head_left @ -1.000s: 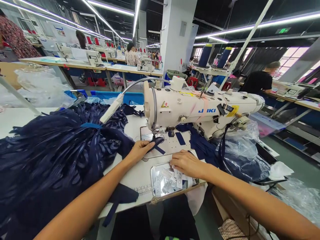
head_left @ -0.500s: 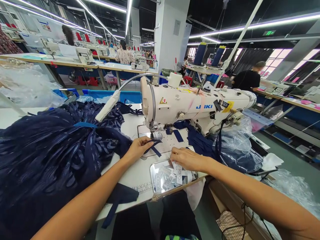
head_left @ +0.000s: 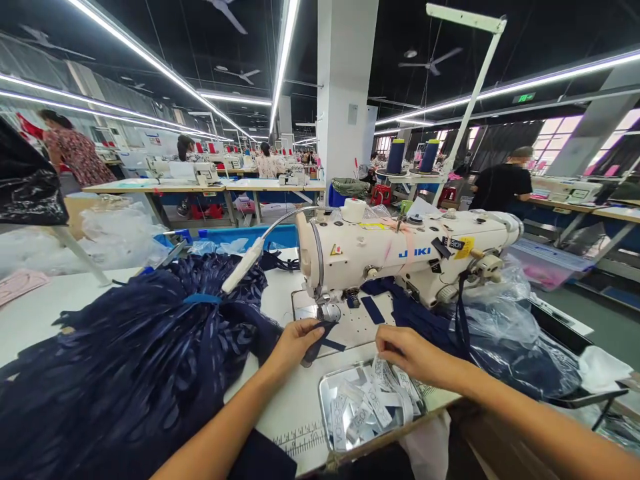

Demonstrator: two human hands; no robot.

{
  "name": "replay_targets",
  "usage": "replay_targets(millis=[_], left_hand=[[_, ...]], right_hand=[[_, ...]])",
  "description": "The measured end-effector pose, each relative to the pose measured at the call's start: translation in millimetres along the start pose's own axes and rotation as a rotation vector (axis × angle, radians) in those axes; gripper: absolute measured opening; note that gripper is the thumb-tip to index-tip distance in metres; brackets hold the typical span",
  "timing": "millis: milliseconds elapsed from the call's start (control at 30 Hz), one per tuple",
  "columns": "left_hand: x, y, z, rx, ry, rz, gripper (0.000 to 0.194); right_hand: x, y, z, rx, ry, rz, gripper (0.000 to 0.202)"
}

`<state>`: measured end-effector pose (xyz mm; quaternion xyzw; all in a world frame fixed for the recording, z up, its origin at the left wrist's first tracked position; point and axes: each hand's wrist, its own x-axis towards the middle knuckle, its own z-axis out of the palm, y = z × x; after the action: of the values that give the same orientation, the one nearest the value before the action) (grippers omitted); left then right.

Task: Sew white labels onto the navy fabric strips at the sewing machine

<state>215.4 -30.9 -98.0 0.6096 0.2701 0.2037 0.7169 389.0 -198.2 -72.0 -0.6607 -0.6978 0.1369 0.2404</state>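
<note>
My left hand (head_left: 294, 347) pinches the edge of a piece of dark navy fabric (head_left: 315, 345), just in front of the sewing machine's needle plate (head_left: 330, 313). My right hand (head_left: 413, 353) is closed over the far right of a metal tray (head_left: 326, 417). From its fingertips hangs a pale printed label (head_left: 384, 375), its lower end among the others. Several white labels (head_left: 367, 413) with lettering lie loose in the tray. Behind both hands stands the white sewing machine (head_left: 360, 250). Navy strips (head_left: 371, 310) rest on its bed.
A large heap of navy garments (head_left: 150, 353), gathered with a blue tie (head_left: 203, 299), covers the table's left. A lamp on a flexible neck (head_left: 245, 265) leans over it. Plastic-wrapped navy fabric (head_left: 520, 353) lies at the right. Beyond are a blue bin (head_left: 280, 237) and other people at machines.
My right hand has lifted slightly from the tray with a label in its fingers. The left hand still holds the navy fabric near the needle. The view has tilted up and shifted left.
</note>
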Motion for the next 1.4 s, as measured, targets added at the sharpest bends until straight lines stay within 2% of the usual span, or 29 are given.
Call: replay_targets(millis=[133,267,467,633,800,933,1133,1267,1400], left_hand=[[-1.8,2.5,0.3,-0.081,0.042,-0.043,0.039],[-3.9,6.3,2.8,-0.103,0.086,-0.057,0.040],[-5.8,6.6,7.4,-0.076,0.117,-0.024,0.042],[-11.5,11.2,15.7,-0.044,0.120,0.055,0.041],[-26.1,22.9,28.4,0.041,0.091,0.096,0.041],[-34.9,24.5,32.6,0.104,0.104,0.194,0.046],[-42.2,26.5,32.5,0.114,0.072,0.128,0.050],[-48.0,35.5,39.5,0.200,0.172,0.162,0.044],[-49.9,36.8,47.0,0.137,0.230,0.094,0.038]], right_hand=[[-7.2,5.5,1.8,0.285,0.149,0.138,0.002],[-7.1,1.9,0.5,0.619,0.125,0.237,0.018],[-2.8,-21.5,-0.4,0.848,0.236,0.169,0.028],[14.5,-45.2,15.0,0.990,0.407,0.137,0.029],[39.7,-51.5,29.9,0.866,0.515,0.096,0.021],[46.3,-50.6,31.4,0.753,0.573,0.125,0.016],[43.1,-51.6,32.1,0.730,0.583,0.095,0.015],[43.5,-55.1,33.6,0.720,0.592,0.088,0.015],[42.6,-58.5,32.8,0.738,0.596,0.086,0.014]])
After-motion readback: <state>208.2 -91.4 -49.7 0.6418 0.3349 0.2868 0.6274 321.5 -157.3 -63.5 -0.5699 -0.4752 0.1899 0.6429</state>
